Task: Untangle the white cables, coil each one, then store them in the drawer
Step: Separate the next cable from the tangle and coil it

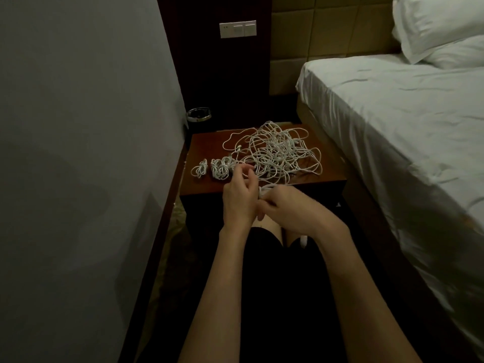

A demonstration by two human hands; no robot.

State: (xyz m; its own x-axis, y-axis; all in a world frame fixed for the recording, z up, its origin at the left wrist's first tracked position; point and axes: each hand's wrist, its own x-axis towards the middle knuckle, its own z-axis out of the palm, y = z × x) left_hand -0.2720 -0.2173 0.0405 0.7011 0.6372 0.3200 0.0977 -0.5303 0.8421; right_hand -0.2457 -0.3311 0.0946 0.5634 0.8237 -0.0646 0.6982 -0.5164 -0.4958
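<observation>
— Where was the cable being coiled?
— At the counter's (pixel 204 187) near edge, in a small coil (pixel 263 191) pinched by the right hand (pixel 285 205); the left hand (pixel 237 195), fingers curled, touched it from the left.
— And the rest?
— The tangle (pixel 277 153) lay just beyond both hands, finished coils (pixel 217 167) to the left. The bed (pixel 392 127) crowded the right; no drawer showed.

I'm looking into a bedroom, likely a hotel room: a bed (pixel 408 121) with white sheets and stacked pillows (pixel 442 30) on my right, a padded headboard panel (pixel 330 35) behind it, a dark wood counter (pixel 207 184) between bed and grey wall (pixel 78 127), a switch plate (pixel 237 29) above, and a small bin (pixel 198 117) in the corner
</observation>
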